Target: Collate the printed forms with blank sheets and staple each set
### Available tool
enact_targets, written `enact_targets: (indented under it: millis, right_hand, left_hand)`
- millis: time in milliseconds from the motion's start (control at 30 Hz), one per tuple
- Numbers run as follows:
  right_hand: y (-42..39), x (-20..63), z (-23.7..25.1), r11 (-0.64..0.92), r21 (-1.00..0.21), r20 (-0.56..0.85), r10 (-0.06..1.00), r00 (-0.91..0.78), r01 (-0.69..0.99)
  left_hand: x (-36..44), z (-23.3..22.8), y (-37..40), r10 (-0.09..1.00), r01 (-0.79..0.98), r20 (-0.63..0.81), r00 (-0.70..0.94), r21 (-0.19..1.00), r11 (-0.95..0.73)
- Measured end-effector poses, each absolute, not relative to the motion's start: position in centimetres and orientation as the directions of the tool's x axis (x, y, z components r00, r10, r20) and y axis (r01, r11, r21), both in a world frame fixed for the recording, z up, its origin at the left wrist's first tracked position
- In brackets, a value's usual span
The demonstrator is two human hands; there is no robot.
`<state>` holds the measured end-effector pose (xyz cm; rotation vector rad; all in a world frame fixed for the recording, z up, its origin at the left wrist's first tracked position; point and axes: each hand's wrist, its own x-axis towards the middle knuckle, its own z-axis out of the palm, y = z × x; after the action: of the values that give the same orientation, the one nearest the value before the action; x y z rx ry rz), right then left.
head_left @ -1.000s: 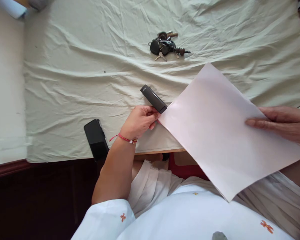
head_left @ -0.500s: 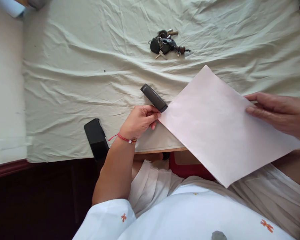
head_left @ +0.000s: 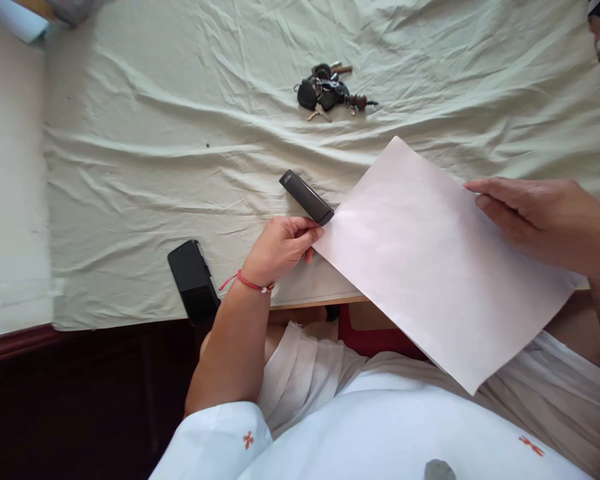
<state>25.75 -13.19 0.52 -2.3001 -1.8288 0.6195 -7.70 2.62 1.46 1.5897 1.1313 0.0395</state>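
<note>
A plain whitish sheet of paper (head_left: 430, 267) lies slanted over the table's front edge, its lower corner above my lap; a second edge under it hints at more than one sheet. My left hand (head_left: 285, 247) pinches its left corner between thumb and fingers. Right beside those fingertips, a dark stapler (head_left: 307, 197) sits on the cloth with one end at that same corner. On the paper's far right edge, my right hand (head_left: 540, 213) grips with thumb on top and the other fingers partly hidden beneath.
A bunch of keys (head_left: 325, 93) rests farther back on the wrinkled pale tablecloth (head_left: 155, 187). A black phone (head_left: 194, 281) lies at the front edge, left of my forearm. Behind the table's left side stands a white wall (head_left: 13, 187); a red seat (head_left: 370, 337) shows below.
My right hand has shifted left along with the paper's right edge, and the paper has turned a little, its lower corner moving right and down. The left hand keeps its pinch beside the stapler.
</note>
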Motion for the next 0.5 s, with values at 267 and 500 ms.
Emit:
enact_targets:
  millis: [267, 500]
  right_hand:
    - [-12.6, 25.7, 1.5, -0.386, -0.457, -0.36, 0.904, 0.231, 0.801]
    - [-12.9, 26.4, 1.4, -0.505, -0.576, -0.518, 0.834, 0.19, 0.643]
  left_hand:
    - [-7.6, 1.5, 2.4, 0.669, 0.633, -0.487, 0.561, 0.774, 0.033]
    - [-7.7, 1.4, 2.5, 0.66, 0.617, -0.494, 0.565, 0.785, 0.059]
